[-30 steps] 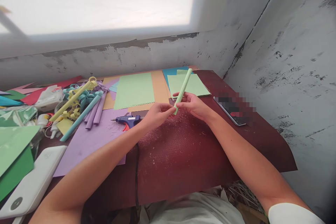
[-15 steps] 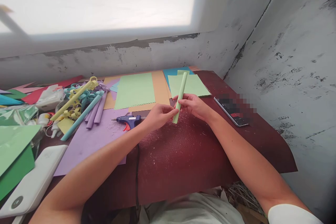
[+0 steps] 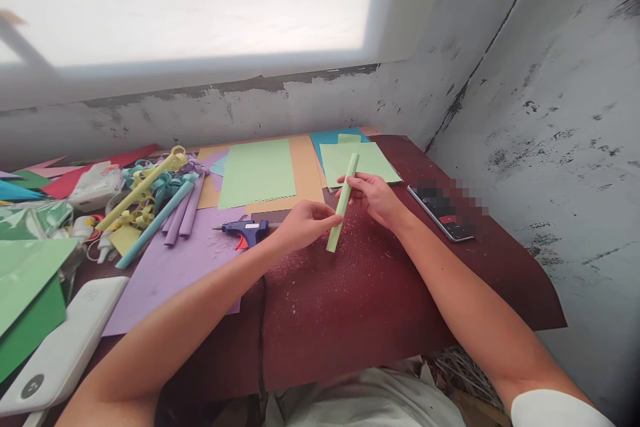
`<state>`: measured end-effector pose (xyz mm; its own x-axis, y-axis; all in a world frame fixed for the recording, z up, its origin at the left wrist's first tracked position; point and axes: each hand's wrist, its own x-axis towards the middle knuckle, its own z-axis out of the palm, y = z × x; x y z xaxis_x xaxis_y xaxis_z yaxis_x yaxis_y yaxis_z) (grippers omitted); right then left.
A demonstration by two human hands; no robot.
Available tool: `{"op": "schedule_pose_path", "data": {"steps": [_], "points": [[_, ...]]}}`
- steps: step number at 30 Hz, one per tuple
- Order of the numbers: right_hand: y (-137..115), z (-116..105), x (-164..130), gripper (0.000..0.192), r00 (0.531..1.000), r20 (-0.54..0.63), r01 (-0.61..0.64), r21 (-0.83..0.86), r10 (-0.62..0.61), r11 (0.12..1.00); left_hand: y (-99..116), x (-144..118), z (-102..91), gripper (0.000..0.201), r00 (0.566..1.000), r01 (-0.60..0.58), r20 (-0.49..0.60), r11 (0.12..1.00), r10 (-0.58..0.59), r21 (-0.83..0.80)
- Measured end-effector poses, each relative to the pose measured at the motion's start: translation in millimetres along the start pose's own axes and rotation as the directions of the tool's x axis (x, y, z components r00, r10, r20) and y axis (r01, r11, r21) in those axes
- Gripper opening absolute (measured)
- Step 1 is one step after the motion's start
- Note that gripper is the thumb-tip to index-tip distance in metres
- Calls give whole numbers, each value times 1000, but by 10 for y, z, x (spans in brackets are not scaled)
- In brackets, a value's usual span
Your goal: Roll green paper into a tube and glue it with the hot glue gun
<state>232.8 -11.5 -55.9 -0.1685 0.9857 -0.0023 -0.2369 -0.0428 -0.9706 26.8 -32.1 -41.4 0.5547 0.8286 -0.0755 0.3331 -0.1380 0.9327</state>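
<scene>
Left hand [image 3: 303, 223] and right hand [image 3: 375, 199] both pinch the rolled green paper tube [image 3: 343, 203] (tilted) above the maroon table [image 3: 380, 293]

Both bare forearms reach up from the bottom of the frame and meet near the centre. The left hand [image 3: 300, 223] pinches with thumb and fingertips curled inward. The right hand [image 3: 375, 199], just beside it, closes its grip, fingers wrapped, wrist bent slightly.
</scene>
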Motion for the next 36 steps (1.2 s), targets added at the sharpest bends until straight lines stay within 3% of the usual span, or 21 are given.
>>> {"op": "schedule_pose_path", "data": {"steps": [6, 11, 19, 28, 33, 36], "points": [[6, 16, -11, 35, 991, 134, -25, -21, 28, 999, 23, -4, -6, 38, 998, -42, -45, 999, 42, 5], [-32, 8, 1, 35, 995, -100, 34, 20, -32, 999, 24, -6, -3, 37, 999, -16, 38, 1000, 16, 7], [12, 4, 2, 38, 999, -15, -33, -12, 33, 999, -14, 11, 20, 36, 999, -6, 53, 999, 9, -44], [28, -111, 92, 35, 961, -260, 100, 24, -90, 995, -7, 4, -20, 36, 999, -4, 50, 998, 1, 57], [77, 16, 45, 38, 999, -36, -6, -24, 5, 1000, -38, 51, -48, 37, 996, -67, -64, 997, 69, 29], [140, 127, 7, 42, 999, 31, 24, -87, -21, 996, -60, 72, -65, 42, 994, -64, -82, 997, 66, 36]]}}
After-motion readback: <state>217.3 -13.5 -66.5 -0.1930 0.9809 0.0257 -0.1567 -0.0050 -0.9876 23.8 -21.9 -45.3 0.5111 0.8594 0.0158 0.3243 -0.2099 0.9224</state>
